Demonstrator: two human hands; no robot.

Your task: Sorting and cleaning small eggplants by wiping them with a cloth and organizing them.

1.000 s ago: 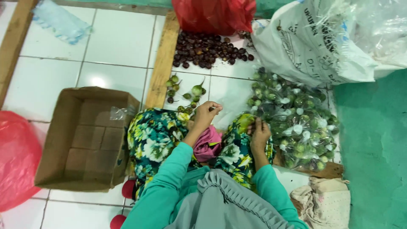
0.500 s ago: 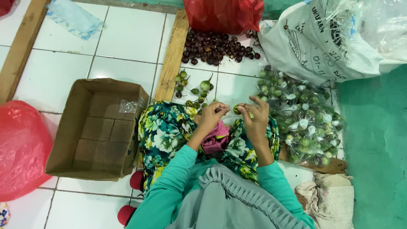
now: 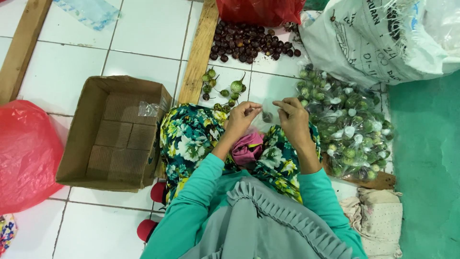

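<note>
Teal sleeves (image 3: 191, 201) (grey pleated scarf (image 3: 268, 220))

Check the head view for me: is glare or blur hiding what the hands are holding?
Head view: even light, soft shadows; left hand and right hand sharp. The clear plastic bag between them is nearly see-through, so its contents are hard to tell. Glare speckles the bagged green fruit; white floor tiles mildly bright.
</note>
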